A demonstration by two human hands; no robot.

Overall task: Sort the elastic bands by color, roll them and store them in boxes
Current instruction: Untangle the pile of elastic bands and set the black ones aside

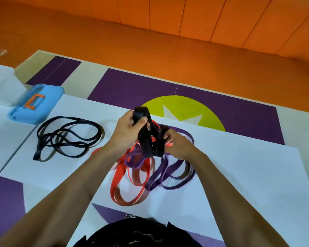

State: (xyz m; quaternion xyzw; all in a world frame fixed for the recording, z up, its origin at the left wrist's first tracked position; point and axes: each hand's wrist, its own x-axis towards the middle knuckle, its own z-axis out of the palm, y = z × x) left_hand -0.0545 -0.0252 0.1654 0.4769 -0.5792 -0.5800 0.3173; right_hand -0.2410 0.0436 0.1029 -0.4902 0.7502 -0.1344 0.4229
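We find both the left hand [128, 130] and right hand [177, 144] gripping a black band [144, 138] held just above the tangled red bands [114, 183] and purple bands [154, 181], and advise easing it clear slowly so no loop snags before it joins the black pile [37, 152].

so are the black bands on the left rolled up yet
Not rolled. The black bands lie spread in loose, overlapping loops on the white sheet.
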